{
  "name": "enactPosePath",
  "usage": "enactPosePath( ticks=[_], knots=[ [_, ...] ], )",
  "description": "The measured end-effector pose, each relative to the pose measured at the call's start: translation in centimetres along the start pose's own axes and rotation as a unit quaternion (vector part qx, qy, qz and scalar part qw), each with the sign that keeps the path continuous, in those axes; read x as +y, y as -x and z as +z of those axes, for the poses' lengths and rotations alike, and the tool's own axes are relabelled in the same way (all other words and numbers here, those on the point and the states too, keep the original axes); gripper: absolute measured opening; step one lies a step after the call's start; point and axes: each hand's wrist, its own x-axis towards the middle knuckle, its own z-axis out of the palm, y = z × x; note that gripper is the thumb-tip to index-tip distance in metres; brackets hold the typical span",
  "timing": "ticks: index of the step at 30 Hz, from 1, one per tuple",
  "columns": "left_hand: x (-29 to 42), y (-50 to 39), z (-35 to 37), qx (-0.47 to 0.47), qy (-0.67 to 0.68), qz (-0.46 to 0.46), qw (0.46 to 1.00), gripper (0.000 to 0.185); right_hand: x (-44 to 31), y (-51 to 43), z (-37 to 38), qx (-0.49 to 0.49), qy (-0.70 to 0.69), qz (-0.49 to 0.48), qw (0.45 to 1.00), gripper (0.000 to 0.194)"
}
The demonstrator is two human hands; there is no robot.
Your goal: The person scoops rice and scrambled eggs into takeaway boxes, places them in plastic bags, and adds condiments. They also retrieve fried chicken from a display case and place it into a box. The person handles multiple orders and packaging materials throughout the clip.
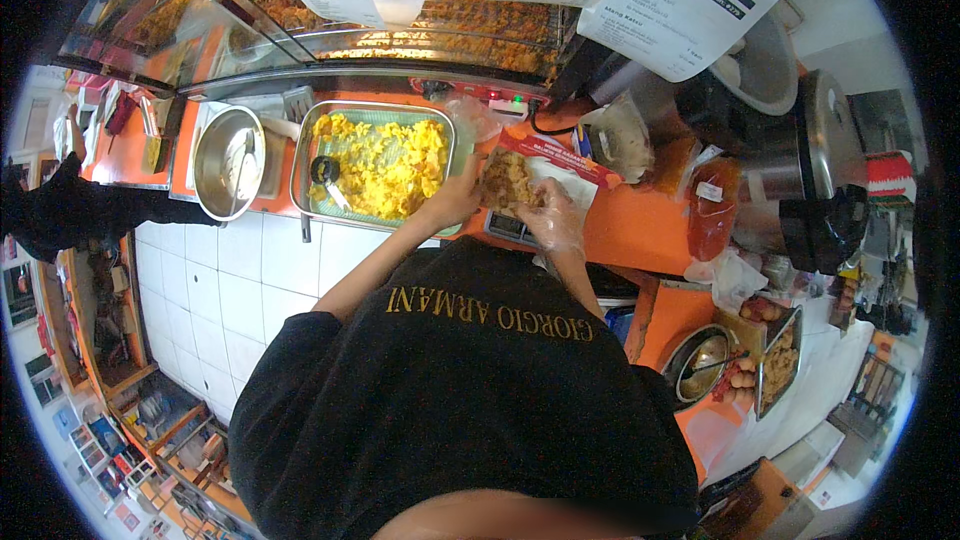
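My left hand [463, 195] touches the left side of a piece of brown breaded food [508, 178], which lies over a small scale [506, 226]. On its other side is my right hand [551, 216], in a clear plastic glove, with its fingertips at the food's right edge. What lies directly under the food is hidden. A red and white printed food wrapper [562, 157] sits just behind and to the right. To the left, a metal tray [295, 181] holds yellow scrambled egg [409, 165] with a black-headed utensil [324, 170] in it.
A steel bowl [202, 165] with a utensil stands at the left. Behind is a glass display case [247, 22] with fried food; printed slips [667, 7] hang in front. Bagged red sauce [712, 214] and a large cooker [772, 165] are on the right. Another person's dark sleeve [142, 206] reaches in from the left.
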Motion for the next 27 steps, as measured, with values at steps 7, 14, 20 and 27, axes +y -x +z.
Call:
enactPosePath(
  ticks=[7,14,20,27],
  knots=[
    [-1.4,0.0,0.4,-0.022,0.026,0.051,0.998,0.062,-1.8,0.5,-2.2,-0.013,-0.022,0.07,0.997,0.035],
    [-0.6,0.0,0.6,-0.046,0.111,0.014,0.993,0.063,4.9,11.7,-17.8,0.229,-0.072,0.153,0.959,0.025],
    [7.7,1.0,-1.2,0.085,-0.291,0.114,0.946,0.044,16.9,21.9,-38.7,0.496,0.197,0.475,0.7,0.029],
    [15.9,1.9,-1.1,0.111,-0.244,0.021,0.963,0.027,8.0,5.9,-42.9,0.44,0.168,-0.01,0.882,0.023]
  ],
)
